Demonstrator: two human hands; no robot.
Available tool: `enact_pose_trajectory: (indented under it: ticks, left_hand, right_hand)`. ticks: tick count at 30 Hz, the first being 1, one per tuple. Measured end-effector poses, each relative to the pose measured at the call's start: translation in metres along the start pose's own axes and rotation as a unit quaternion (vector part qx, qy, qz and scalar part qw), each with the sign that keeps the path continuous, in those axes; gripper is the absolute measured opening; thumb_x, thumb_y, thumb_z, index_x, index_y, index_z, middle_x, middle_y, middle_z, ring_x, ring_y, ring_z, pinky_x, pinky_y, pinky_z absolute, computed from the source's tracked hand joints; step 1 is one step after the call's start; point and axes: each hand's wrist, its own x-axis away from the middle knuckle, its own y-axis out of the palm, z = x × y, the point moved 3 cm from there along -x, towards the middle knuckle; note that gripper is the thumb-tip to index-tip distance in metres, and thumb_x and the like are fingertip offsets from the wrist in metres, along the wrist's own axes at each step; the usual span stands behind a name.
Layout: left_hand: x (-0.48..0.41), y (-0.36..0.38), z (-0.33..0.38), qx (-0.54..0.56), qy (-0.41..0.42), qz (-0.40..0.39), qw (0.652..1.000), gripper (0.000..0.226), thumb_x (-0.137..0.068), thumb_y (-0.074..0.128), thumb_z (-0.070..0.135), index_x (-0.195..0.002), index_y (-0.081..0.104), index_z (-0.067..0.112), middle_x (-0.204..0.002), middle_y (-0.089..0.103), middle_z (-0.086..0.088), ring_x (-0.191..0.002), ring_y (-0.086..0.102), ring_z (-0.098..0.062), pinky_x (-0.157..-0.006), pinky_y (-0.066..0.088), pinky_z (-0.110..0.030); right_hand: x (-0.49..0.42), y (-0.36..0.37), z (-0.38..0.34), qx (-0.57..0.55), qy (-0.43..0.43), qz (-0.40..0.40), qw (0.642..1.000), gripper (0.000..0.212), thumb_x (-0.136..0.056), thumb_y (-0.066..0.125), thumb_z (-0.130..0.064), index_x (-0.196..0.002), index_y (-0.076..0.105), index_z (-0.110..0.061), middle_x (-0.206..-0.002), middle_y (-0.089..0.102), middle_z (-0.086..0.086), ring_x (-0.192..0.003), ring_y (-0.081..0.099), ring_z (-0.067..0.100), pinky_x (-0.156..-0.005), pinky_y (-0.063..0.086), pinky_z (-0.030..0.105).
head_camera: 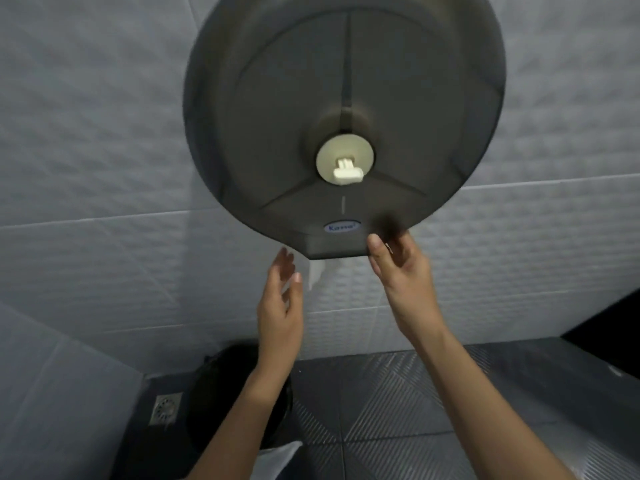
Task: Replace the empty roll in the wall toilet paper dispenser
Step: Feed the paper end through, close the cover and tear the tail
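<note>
A big round smoke-grey dispenser [346, 98] hangs shut on the tiled wall, filling the top of the head view. A pale hub with a cream key [347, 172] sits at its centre. A short white paper tail [316, 271] dangles from the bottom slot. My left hand [281, 299] is raised just below the slot's left end, fingers apart, holding nothing. My right hand [403, 268] is at the bottom right edge of the cover, thumb against the rim; the fingers are blurred. No roll shows through the cover.
A black bin [225, 393] stands on the floor below, partly behind my left forearm, with something white [277, 455] near it. A metal floor drain [166, 408] lies in the left corner. Dark ribbed floor tiles [398, 403] spread to the right.
</note>
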Motion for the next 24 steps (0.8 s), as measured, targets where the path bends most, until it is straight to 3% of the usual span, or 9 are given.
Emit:
enact_pose_trajectory:
  ticks: [3,6,9,13,16,20,24]
  left_hand:
    - [-0.009,0.026,-0.027,-0.033,-0.060,-0.040,0.997,0.048,-0.097,0.051,0.023,-0.143,0.040,0.017,-0.144,0.049,-0.001,-0.131,0.047,-0.013,-0.101,0.039,-0.013]
    - [-0.025,0.042,-0.038,-0.091,-0.087,-0.050,0.991,0.050,-0.094,0.055,0.033,-0.140,0.044,0.015,-0.140,0.053,-0.003,-0.129,0.049,-0.018,-0.103,0.041,-0.026]
    - [-0.039,0.049,-0.042,-0.114,-0.120,-0.042,0.985,0.046,-0.094,0.053,0.040,-0.132,0.054,0.014,-0.131,0.061,-0.006,-0.120,0.056,-0.022,-0.097,0.043,-0.025]
    - [-0.046,0.053,-0.051,-0.221,-0.149,-0.042,0.963,0.048,-0.100,0.041,0.038,-0.111,0.062,-0.004,-0.115,0.065,-0.023,-0.107,0.060,-0.035,-0.085,0.044,-0.032]
    - [-0.036,0.053,-0.058,-0.225,-0.126,-0.044,0.965,0.048,-0.100,0.042,0.037,-0.099,0.065,-0.006,-0.104,0.068,-0.024,-0.097,0.063,-0.035,-0.077,0.045,-0.032]
    - [-0.014,0.052,-0.069,-0.235,-0.130,-0.070,0.961,0.047,-0.099,0.044,0.035,-0.093,0.066,-0.006,-0.095,0.070,-0.023,-0.089,0.065,-0.035,-0.067,0.039,-0.028]
    - [0.012,0.052,-0.087,-0.251,-0.155,-0.109,0.949,0.050,-0.099,0.045,0.035,-0.092,0.066,-0.010,-0.093,0.069,-0.027,-0.088,0.065,-0.037,-0.068,0.042,-0.033]
  right_hand:
    - [-0.001,-0.002,0.001,0.014,-0.017,-0.001,1.000,0.045,-0.093,0.054,-0.008,-0.137,0.046,-0.005,-0.132,0.060,0.003,-0.123,0.055,0.010,-0.107,0.042,0.029]
    - [0.000,-0.005,0.001,0.032,-0.030,-0.007,0.999,0.045,-0.093,0.055,-0.006,-0.137,0.046,-0.003,-0.128,0.060,-0.003,-0.121,0.055,0.003,-0.100,0.043,0.017]
    - [0.000,-0.007,0.000,0.037,-0.034,-0.006,0.999,0.044,-0.093,0.055,-0.005,-0.136,0.047,-0.004,-0.127,0.061,-0.004,-0.121,0.056,0.003,-0.098,0.043,0.015]
    - [0.000,-0.009,0.000,0.044,-0.029,-0.003,0.999,0.043,-0.093,0.055,-0.004,-0.136,0.047,-0.001,-0.129,0.060,0.001,-0.121,0.056,0.005,-0.102,0.043,0.018]
    - [0.000,-0.011,-0.001,0.045,-0.029,-0.002,0.999,0.042,-0.094,0.054,-0.005,-0.136,0.048,-0.001,-0.129,0.060,0.002,-0.122,0.056,0.006,-0.104,0.042,0.021]
    - [0.002,-0.011,-0.002,0.051,-0.031,-0.004,0.998,0.040,-0.094,0.054,-0.005,-0.134,0.049,-0.004,-0.126,0.061,0.000,-0.121,0.056,0.006,-0.102,0.043,0.020]
    - [0.007,-0.011,-0.003,0.052,-0.023,-0.016,0.998,0.037,-0.095,0.054,-0.008,-0.132,0.052,-0.006,-0.127,0.062,0.000,-0.119,0.057,0.004,-0.101,0.044,0.019]
